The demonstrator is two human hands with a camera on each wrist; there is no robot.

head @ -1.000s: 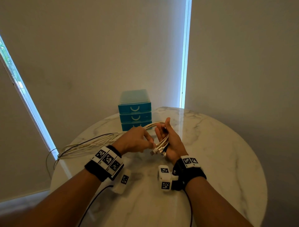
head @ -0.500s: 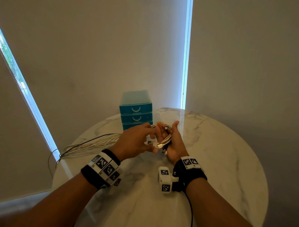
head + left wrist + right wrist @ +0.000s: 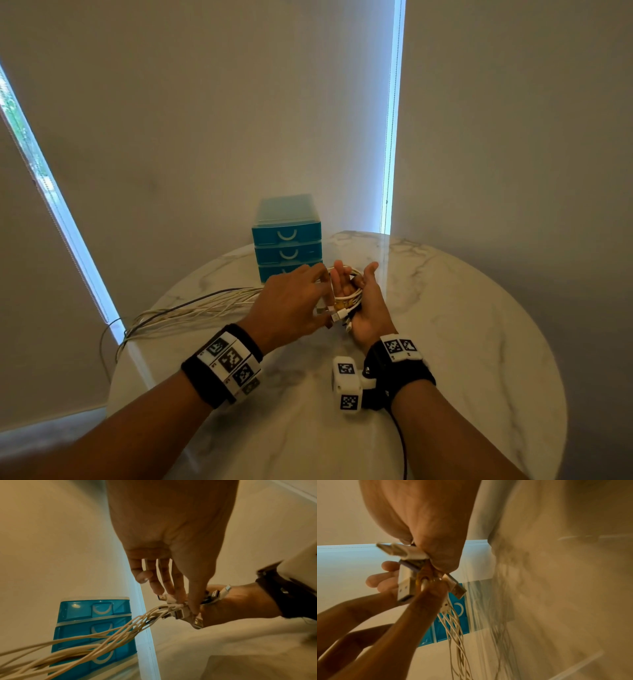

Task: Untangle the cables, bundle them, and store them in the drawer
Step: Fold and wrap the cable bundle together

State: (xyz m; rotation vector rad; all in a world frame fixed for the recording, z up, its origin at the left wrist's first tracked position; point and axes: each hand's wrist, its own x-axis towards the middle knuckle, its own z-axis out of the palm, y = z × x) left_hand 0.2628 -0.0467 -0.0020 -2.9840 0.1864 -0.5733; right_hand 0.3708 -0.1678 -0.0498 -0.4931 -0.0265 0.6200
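Observation:
A bunch of white cables (image 3: 191,310) with one dark strand trails left across the round marble table (image 3: 445,342) and over its edge. My right hand (image 3: 368,305) is palm-up and holds the cables looped round its fingers; the plugs (image 3: 339,313) stick out at the heel of the palm. My left hand (image 3: 294,301) reaches over it and pinches the strands (image 3: 85,642) just behind the plugs (image 3: 181,614). The right wrist view shows the plugs (image 3: 406,588) fanned out under the right palm (image 3: 428,513). The teal three-drawer unit (image 3: 287,236) stands just beyond the hands, all drawers closed.
The drawer unit (image 3: 92,615) sits near the table's far edge against pale blinds. Bare marble lies to the right and in front of the hands. A thin black lead (image 3: 400,445) hangs from my right wrist band.
My left hand has swept forward and right, from beside the plugs toward the right fingertips, carrying the strands round the right hand. The right hand has stayed put.

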